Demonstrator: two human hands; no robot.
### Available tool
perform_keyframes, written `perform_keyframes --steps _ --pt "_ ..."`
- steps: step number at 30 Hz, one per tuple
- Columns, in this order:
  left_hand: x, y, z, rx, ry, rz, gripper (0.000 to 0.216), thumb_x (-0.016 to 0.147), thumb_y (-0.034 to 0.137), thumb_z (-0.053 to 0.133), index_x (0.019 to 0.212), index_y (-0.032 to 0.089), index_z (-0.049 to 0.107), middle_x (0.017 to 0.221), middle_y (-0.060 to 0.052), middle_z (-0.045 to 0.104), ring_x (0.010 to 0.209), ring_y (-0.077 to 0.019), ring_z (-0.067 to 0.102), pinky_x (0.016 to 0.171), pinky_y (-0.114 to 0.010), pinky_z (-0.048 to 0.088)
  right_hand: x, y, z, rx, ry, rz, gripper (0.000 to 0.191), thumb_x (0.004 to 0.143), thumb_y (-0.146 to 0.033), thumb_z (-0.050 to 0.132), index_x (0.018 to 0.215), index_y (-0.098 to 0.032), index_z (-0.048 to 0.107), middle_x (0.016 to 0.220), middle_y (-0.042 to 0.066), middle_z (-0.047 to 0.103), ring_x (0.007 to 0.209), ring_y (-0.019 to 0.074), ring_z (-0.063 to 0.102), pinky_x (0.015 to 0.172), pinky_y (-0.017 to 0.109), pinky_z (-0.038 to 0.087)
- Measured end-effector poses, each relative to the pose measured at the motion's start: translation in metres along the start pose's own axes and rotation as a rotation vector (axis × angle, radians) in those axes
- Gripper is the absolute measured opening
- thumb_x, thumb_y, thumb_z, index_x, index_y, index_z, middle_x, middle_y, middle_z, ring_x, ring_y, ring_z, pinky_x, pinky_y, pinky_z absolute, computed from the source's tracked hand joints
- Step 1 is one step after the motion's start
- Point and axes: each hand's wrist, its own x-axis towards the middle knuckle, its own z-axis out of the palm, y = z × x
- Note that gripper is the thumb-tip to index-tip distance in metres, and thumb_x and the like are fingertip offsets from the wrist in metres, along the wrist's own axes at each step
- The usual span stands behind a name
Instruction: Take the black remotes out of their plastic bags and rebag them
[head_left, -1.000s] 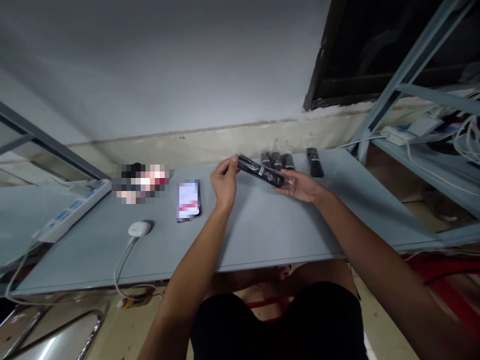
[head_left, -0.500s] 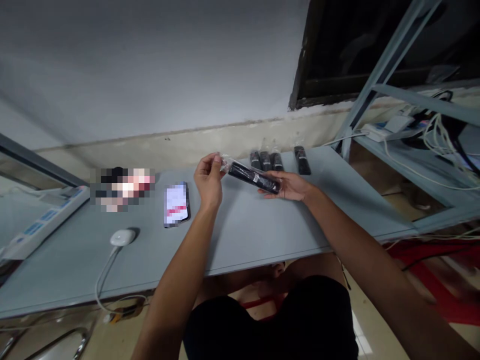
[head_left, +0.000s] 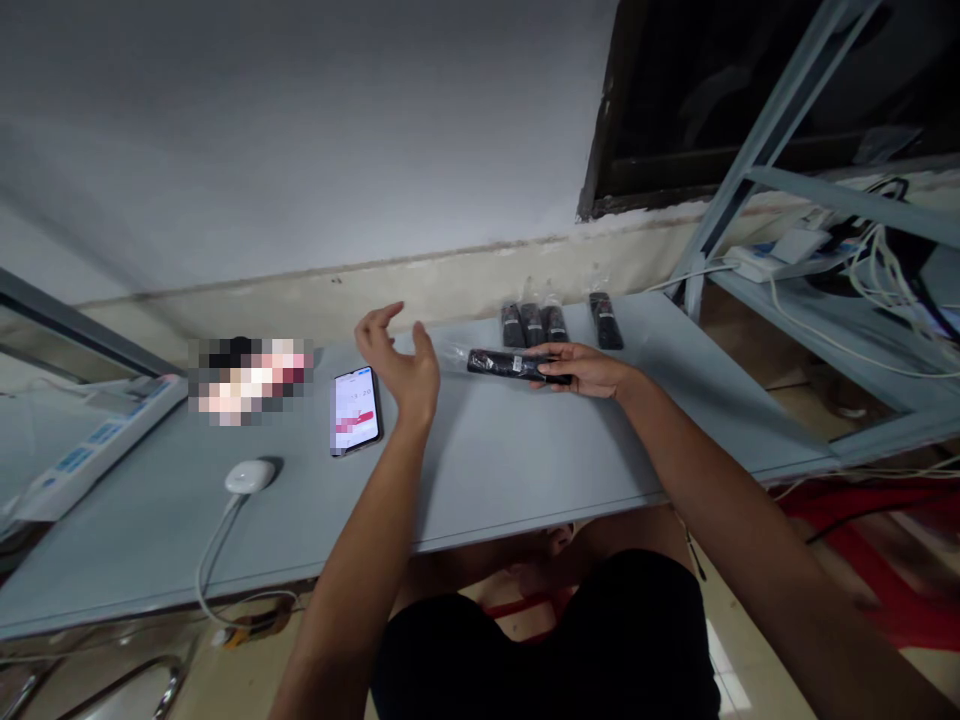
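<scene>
My right hand (head_left: 585,368) grips a black remote in a clear plastic bag (head_left: 510,364), held low over the grey table (head_left: 525,460). My left hand (head_left: 397,360) hovers above the table with its fingers apart and nothing in it, between the bagged remote and a phone (head_left: 355,410) lying screen up. Three bagged black remotes (head_left: 534,324) lie side by side at the table's far edge. One more bagged remote (head_left: 604,320) lies to their right.
A white puck-shaped device (head_left: 247,476) with a cable sits at the table's left. A power strip (head_left: 97,440) lies further left. A grey metal shelf (head_left: 825,250) with cables and another power strip stands at the right. A red stool (head_left: 885,560) is below.
My left hand has let go of the bag's end and drawn back to the left, fingers spread. My right hand has lowered the bagged remote toward the table.
</scene>
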Motion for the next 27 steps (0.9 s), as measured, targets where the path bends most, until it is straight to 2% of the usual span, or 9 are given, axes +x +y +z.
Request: perform_keyframes --steps 1,4,6,9,12,15,17,21,27 --pt "-0.002 0.005 -0.001 0.037 -0.111 0.137 0.034 0.091 0.04 0.076 0.121 0.025 0.069 0.129 -0.011 0.065 0.127 -0.0287 0.058 0.114 -0.047 0.042 0.0 0.0 0.0 -0.013 0.012 -0.002 0.041 0.084 -0.016 0.085 0.123 -0.023 0.076 0.112 0.008 0.079 0.095 0.0181 0.08 0.063 0.016 0.063" --pt "-0.011 0.017 0.005 0.073 -0.631 0.464 0.051 0.086 0.047 0.082 0.131 0.027 0.068 0.139 -0.012 0.066 0.134 -0.0331 0.057 0.119 -0.052 0.038 -0.003 -0.002 0.002 -0.043 0.033 -0.018 0.041 0.084 -0.016 0.086 0.123 -0.023 0.076 0.116 0.008 0.079 0.095 0.0178 0.081 0.069 0.019 0.065" --pt "-0.021 0.019 0.012 0.101 -0.899 0.561 0.065 0.086 0.046 0.083 0.144 0.025 0.061 0.152 -0.015 0.059 0.142 -0.0351 0.053 0.119 -0.052 0.039 -0.006 -0.003 0.003 -0.054 0.03 -0.023 0.042 0.083 -0.017 0.087 0.123 -0.023 0.076 0.118 0.008 0.079 0.094 0.0182 0.081 0.074 0.022 0.066" --pt "-0.032 0.016 0.019 0.188 -1.102 0.562 0.061 0.094 0.03 0.074 0.152 0.023 0.054 0.148 -0.014 0.063 0.133 -0.0308 0.062 0.111 -0.048 0.049 -0.01 -0.005 0.004 -0.084 0.011 -0.009 0.044 0.081 -0.019 0.089 0.123 -0.023 0.076 0.119 0.009 0.079 0.096 0.0194 0.081 0.078 0.025 0.068" --pt "-0.035 0.01 0.018 0.248 -1.181 0.525 0.054 0.096 0.025 0.07 0.149 0.024 0.057 0.141 -0.012 0.069 0.124 -0.0283 0.068 0.104 -0.044 0.055 -0.012 -0.007 0.001 -0.144 0.023 0.005 0.039 0.077 -0.022 0.092 0.114 -0.021 0.08 0.115 0.008 0.08 0.096 0.0194 0.08 0.08 0.026 0.068" --pt "-0.031 0.004 0.015 0.252 -1.18 0.508 0.053 0.095 0.026 0.071 0.147 0.024 0.059 0.14 -0.012 0.069 0.124 -0.0284 0.068 0.105 -0.044 0.055 -0.017 -0.01 -0.006 -0.226 0.071 0.024 0.032 0.073 -0.026 0.094 0.101 -0.016 0.082 0.105 0.009 0.081 0.093 0.0195 0.079 0.08 0.027 0.068" --pt "-0.029 0.0 0.013 0.25 -1.169 0.49 0.052 0.095 0.026 0.071 0.146 0.023 0.06 0.14 -0.012 0.069 0.125 -0.0286 0.068 0.105 -0.045 0.056 -0.021 -0.014 -0.014 -0.276 0.133 0.0 0.035 0.071 -0.03 0.097 0.097 -0.013 0.082 0.097 0.01 0.081 0.086 0.0189 0.078 0.077 0.027 0.068" --pt "-0.025 -0.006 0.011 0.278 -1.159 0.446 0.046 0.098 0.025 0.066 0.144 0.024 0.062 0.133 -0.01 0.072 0.119 -0.0268 0.07 0.101 -0.041 0.058 -0.026 -0.02 -0.024 -0.226 0.318 -0.196 0.041 0.06 -0.033 0.102 0.088 -0.014 0.078 0.086 0.006 0.078 0.076 0.0176 0.075 0.077 0.033 0.068" --pt "-0.023 -0.01 0.009 0.324 -1.143 0.397 0.045 0.098 0.019 0.058 0.143 0.022 0.063 0.125 -0.011 0.075 0.112 -0.0255 0.072 0.097 -0.04 0.058 -0.022 -0.027 -0.01 -0.135 0.483 -0.51 0.044 0.068 -0.05 0.095 0.093 -0.022 0.072 0.107 0.009 0.081 0.11 0.0311 0.074 0.095 0.05 0.064"
